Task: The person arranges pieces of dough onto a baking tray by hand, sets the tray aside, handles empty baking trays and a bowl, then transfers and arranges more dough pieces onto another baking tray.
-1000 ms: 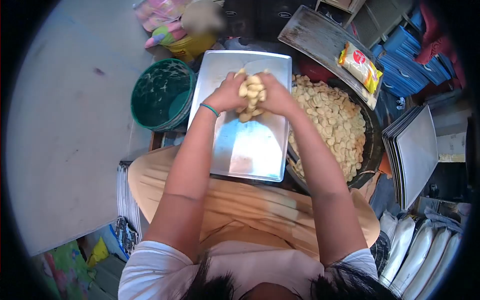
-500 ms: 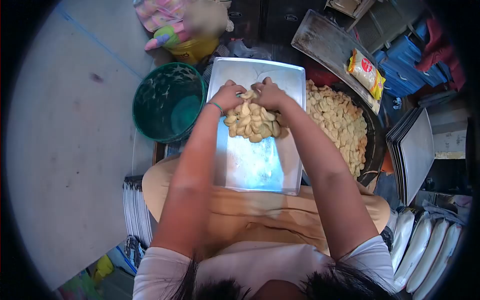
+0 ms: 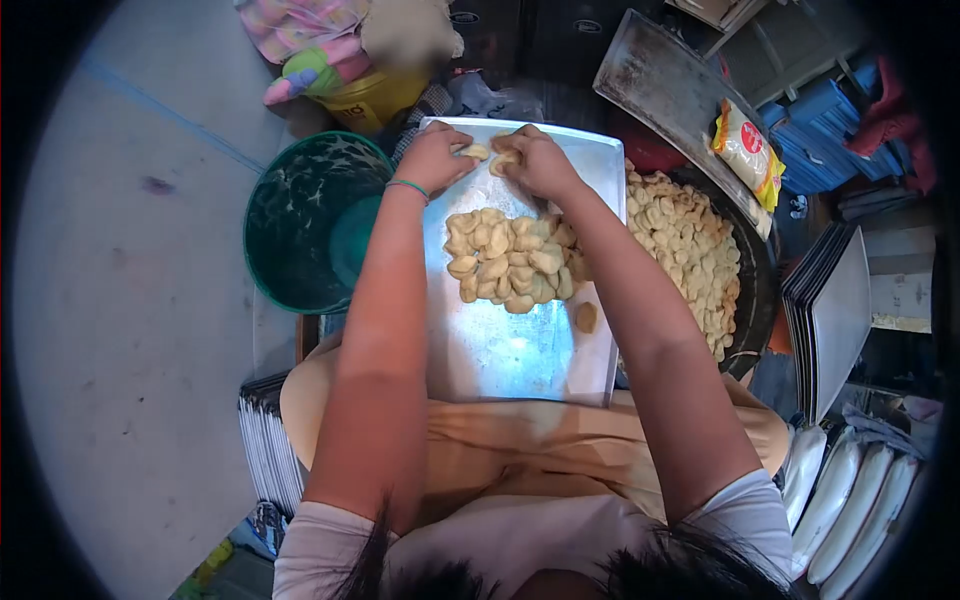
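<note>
A rectangular metal tray lies across my lap, bearing a heap of small, pale oval biscuits. One loose biscuit sits apart to the lower right of the heap. Near the tray's far left corner, my left hand pinches a biscuit between thumb and fingers. Close beside it, my right hand is closed on biscuits, partly hidden by the fingers. My right forearm covers part of the heap's right side.
Left of the tray stands a green bucket. On the right, a wide dark round basket holds many more biscuits, with a worn board and a yellow-and-white packet over its far side. Stacked trays stand farther right.
Both hands have moved away from me, off the heap to the tray's far end, and spread slightly apart. Biscuits now show in their fingers. A loose biscuit has come into view.
</note>
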Demonstrator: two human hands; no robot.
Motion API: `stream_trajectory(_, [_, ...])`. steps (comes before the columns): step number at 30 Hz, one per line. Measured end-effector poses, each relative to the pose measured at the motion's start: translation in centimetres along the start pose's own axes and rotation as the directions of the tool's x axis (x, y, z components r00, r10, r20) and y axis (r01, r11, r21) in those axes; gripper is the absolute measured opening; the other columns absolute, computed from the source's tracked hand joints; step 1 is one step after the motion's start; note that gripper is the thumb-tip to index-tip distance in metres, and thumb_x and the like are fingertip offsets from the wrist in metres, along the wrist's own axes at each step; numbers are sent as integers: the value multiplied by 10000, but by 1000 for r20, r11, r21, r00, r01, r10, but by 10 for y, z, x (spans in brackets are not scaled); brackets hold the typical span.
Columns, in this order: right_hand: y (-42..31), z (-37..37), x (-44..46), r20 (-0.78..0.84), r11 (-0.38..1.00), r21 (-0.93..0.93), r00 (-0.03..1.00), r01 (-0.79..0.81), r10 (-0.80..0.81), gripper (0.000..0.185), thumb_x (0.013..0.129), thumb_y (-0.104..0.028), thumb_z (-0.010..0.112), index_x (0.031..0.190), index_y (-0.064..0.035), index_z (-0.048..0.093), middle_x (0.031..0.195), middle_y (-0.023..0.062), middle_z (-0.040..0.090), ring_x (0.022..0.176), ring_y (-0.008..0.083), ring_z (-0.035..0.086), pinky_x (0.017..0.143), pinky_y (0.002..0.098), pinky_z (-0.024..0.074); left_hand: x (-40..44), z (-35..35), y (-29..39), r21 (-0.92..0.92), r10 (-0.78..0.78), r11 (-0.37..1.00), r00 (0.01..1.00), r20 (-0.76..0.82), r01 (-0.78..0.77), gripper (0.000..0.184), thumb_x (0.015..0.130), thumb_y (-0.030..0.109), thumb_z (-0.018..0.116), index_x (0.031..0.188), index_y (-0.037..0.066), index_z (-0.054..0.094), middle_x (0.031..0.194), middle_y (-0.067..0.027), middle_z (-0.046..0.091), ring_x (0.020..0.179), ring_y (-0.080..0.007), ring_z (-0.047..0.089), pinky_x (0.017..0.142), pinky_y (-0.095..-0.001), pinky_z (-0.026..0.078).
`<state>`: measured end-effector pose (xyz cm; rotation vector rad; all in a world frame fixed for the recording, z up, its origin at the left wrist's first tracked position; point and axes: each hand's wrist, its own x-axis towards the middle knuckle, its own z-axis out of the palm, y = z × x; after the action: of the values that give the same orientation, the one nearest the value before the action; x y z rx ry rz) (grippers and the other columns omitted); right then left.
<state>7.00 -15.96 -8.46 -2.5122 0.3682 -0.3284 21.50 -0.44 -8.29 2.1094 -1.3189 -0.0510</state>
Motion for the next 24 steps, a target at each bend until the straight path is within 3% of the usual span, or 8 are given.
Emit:
stream_trajectory(1, [2,-3,3,99,993,110,994,-50,39,535,727,-54,714,1246,-119,606,1249,159,585,1104,288,597,930,344,476,2,3,-1,-12,-34,999,999,-28,34,251,750,35,614,976,58,720,976,-187,639,950,-361,620,886,-401,487])
stream_trajectory(5, [11,-1,8,-32,823,566,997,-44,76,759,688,103,634,1381,-121,421,1094,160,611,987,262,620,869,336,498,7,19,-12,-19,-109,994,971,-214,107,250,742,3,588,954,47,714,978,-184,637,940,-363,619,853,-398,496])
stream_trajectory(8, [15,-16,-3,-94,933,325,977,-152,192,645,682,96,625,1288,-66,475,1089,163,634,969,253,640,850,344,505,7,23,-1,60,-100,991,951,-291,122,291,754,37,576,1002,104,713,1072,-147,634,1051,-308,582,925,-450,434])
stream_trajectory(10, [30,-19,-4,-112,885,417,954,-209,279,461,694,68,642,1131,-48,557,1028,155,654,908,270,654,807,348,514,7,21,31,261,12,962,943,-333,80,333,766,65,580,1064,145,704,1157,-130,618,1145,-287,538,988,-480,376])
stream_trajectory(13, [47,-5,-4,-309,868,482,903,-122,298,308,735,-51,692,1039,-60,640,992,149,656,903,293,636,817,365,505,14,36,36,195,82,978,994,-74,-66,314,785,118,612,1078,188,700,1175,-42,628,1185,-255,510,973,-477,330])
stream_trajectory(17, [34,-4,-14,-220,999,-32,975,24,-31,516,715,-268,765,1186,-105,636,1100,130,638,1088,351,544,954,445,428,14,36,31,237,31,971,999,12,-32,274,798,101,601,1038,175,710,1153,-27,648,1148,-235,550,946,-453,341])
stream_trajectory(21, [38,-22,-34,-218,998,59,976,20,-7,773,710,-288,766,1405,-166,450,1378,192,474,1266,379,450,1057,470,354,15,34,40,265,53,963,998,-44,-40,310,787,61,597,1075,123,694,1205,-104,634,1182,-262,543,997,-444,370])
stream_trajectory(24, [46,-67,-93,-383,968,249,915,-31,127,692,774,-231,735,1393,-115,447,1300,166,519,1178,302,518,1003,397,413,14,30,78,76,91,993,995,44,-94,346,814,153,608,1154,113,660,1274,-129,586,1217,-288,512,1024,-500,311])
